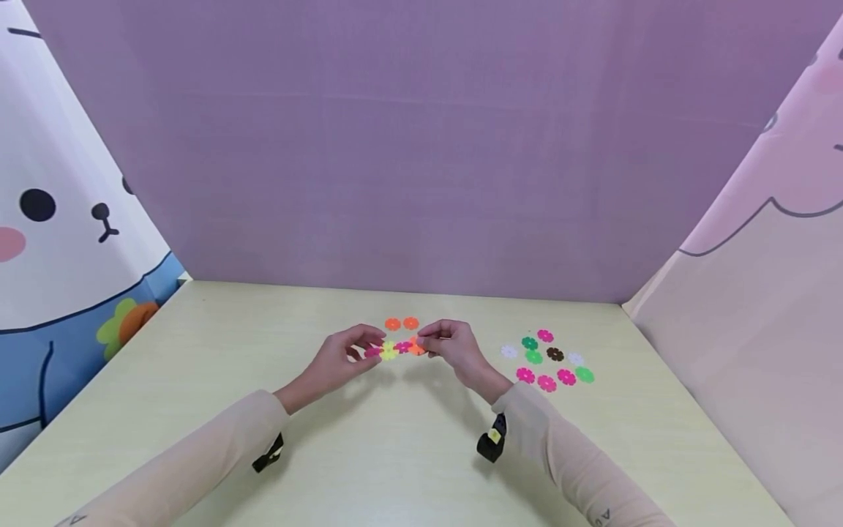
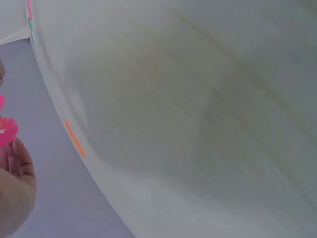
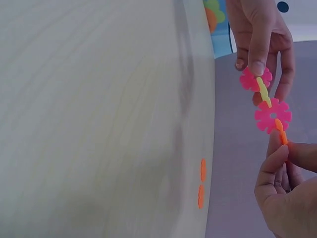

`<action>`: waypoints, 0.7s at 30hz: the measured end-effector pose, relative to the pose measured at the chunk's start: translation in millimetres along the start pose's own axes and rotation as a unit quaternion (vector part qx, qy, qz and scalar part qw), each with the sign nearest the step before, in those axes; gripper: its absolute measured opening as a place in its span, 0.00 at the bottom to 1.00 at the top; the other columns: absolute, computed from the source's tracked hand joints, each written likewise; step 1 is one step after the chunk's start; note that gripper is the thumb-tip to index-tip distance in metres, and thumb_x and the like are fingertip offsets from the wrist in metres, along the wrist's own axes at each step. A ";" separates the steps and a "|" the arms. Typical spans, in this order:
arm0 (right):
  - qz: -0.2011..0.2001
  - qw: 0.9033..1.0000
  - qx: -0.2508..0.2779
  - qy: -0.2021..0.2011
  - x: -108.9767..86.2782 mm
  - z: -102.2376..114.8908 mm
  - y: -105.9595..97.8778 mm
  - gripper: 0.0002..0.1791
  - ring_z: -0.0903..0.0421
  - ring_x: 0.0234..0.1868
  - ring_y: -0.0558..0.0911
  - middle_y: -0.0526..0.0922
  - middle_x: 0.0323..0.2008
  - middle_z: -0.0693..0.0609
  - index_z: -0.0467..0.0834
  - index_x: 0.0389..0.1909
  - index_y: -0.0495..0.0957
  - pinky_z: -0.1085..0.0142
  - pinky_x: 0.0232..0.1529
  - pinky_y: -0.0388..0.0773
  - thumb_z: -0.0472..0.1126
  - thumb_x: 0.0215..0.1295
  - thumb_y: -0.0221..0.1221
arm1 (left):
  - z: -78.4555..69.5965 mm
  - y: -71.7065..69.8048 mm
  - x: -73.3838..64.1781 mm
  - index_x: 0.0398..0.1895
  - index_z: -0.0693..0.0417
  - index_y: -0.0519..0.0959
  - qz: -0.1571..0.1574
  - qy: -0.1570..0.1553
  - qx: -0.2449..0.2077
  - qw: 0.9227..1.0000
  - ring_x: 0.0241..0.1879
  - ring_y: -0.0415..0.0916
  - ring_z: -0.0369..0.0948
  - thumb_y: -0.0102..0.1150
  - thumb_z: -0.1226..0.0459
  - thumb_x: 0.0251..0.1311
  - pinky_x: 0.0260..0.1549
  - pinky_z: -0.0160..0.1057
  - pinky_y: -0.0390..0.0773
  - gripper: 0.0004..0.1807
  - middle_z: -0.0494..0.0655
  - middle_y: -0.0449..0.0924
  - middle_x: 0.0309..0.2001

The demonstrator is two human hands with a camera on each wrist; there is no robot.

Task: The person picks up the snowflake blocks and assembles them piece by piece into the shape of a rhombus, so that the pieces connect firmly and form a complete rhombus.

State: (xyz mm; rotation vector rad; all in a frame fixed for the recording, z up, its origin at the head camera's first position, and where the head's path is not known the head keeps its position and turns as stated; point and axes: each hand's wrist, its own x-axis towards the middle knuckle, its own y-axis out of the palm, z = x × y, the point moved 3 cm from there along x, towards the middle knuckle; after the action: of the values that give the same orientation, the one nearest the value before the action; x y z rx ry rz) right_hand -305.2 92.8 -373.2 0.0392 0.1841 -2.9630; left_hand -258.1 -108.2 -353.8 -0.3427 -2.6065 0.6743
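A short chain of notched plastic flower discs hangs between my two hands, above the table. In the right wrist view it runs from a pink disc (image 3: 248,81) through a yellow disc (image 3: 263,91) and a second pink disc (image 3: 266,120) to an orange disc (image 3: 283,135). My left hand (image 1: 341,359) pinches the pink end between thumb and fingers. With thumb and fingertips my right hand (image 1: 454,353) pinches the orange end. The left wrist view catches only a pink disc (image 2: 8,133) and part of the left hand (image 2: 17,191) at its edge.
Two loose orange discs (image 1: 411,323) lie on the table (image 1: 263,315) just behind the chain. To the right are several scattered discs, among them a brown disc (image 1: 555,354), a green disc (image 1: 584,375) and a white disc (image 1: 509,352). A purple panel (image 1: 421,161) borders the back.
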 end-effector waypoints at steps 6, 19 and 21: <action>0.013 1.000 -0.004 -0.013 -0.1 2.7 3.2 0.09 0.60 0.26 0.80 0.83 0.30 0.47 0.30 0.38 0.77 0.67 0.33 0.79 0.29 0.55 0.60 | 0.1 2.9 1.7 0.47 0.59 0.76 0.012 -0.003 0.000 1.000 0.40 0.76 0.51 0.65 0.70 0.49 0.36 0.39 0.78 0.19 0.58 0.80 0.44; 0.057 0.993 -0.089 -0.047 10.5 5.6 -0.7 0.10 0.54 0.32 0.83 0.82 0.36 0.41 0.34 0.41 0.76 0.61 0.32 0.78 0.35 0.61 0.57 | 42.4 5.1 5.2 0.43 0.52 0.80 0.004 -0.012 0.008 1.000 0.32 0.76 0.38 0.68 0.60 0.47 0.33 0.30 0.78 0.18 0.46 0.82 0.39; 0.052 0.991 -0.114 -0.056 15.9 3.7 -3.4 0.10 0.52 0.34 0.83 0.82 0.37 0.40 0.34 0.40 0.77 0.62 0.31 0.78 0.35 0.60 0.58 | 43.6 3.6 4.5 0.42 0.53 0.80 0.001 -0.008 0.003 1.000 0.31 0.76 0.38 0.68 0.60 0.47 0.33 0.30 0.78 0.17 0.47 0.82 0.39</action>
State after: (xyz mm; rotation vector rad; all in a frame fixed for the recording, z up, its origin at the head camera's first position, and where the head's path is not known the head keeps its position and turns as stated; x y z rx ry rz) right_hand -321.5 92.9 -369.8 -0.1433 0.4865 -2.8112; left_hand -281.6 -121.2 -388.7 -0.3381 -2.6198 0.6889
